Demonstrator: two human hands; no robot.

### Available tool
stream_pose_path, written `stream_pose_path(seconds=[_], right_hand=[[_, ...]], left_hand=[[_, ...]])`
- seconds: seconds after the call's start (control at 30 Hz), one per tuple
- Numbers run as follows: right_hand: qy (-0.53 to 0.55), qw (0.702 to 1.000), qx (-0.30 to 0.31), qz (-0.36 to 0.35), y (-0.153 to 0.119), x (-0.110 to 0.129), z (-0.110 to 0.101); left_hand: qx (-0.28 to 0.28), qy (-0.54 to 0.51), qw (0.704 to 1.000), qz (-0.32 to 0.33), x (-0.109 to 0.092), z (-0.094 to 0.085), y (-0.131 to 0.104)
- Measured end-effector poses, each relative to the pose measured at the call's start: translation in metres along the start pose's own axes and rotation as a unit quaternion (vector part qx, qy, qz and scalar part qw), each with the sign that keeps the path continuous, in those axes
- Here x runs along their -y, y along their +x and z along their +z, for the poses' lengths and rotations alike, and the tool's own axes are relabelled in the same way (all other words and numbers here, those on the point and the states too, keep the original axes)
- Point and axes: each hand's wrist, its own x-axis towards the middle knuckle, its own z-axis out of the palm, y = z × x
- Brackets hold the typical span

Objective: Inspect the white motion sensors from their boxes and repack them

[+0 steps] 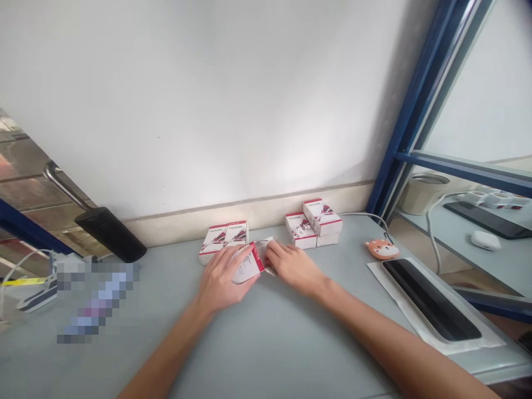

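Note:
A white box with a red end band [248, 265] is held over the grey table, its right end toward my right hand. My left hand [222, 280] wraps round the box from the left, thumb along the near side. At its open-looking right end, the curled fingers of my right hand [291, 266] touch a pale flap; what lies under the fingertips is hidden. Behind my left hand stand similar red and white boxes [216, 237], side by side against the wall. More such boxes [323, 217] are stacked beyond my right hand, with another one [301, 229] beside them.
At the right lie an orange animal-faced case [382, 248] and a black slab-like device [430, 299] on a white sheet. A blue-framed mirror or glass panel [465, 172] rises there. Toward the left are a black cylinder [111, 234] with a metal handle and a blurred-out item [100, 302].

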Motion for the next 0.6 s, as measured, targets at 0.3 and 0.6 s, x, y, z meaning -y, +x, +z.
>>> stream_pose_path(seconds=[0.3, 0.6], right_hand=[[0.397, 0.871, -0.179, 0.228, -0.008, -0.039, -0.013], [0.504, 0.741, -0.288, 0.338, -0.003, -0.067, -0.003]], left_hand=[[0.034, -0.036, 0.993, -0.105, -0.011, 0.002, 0.004], [0.137, 0.091, 0.972, -0.170, -0.056, 0.004, 0.006]])
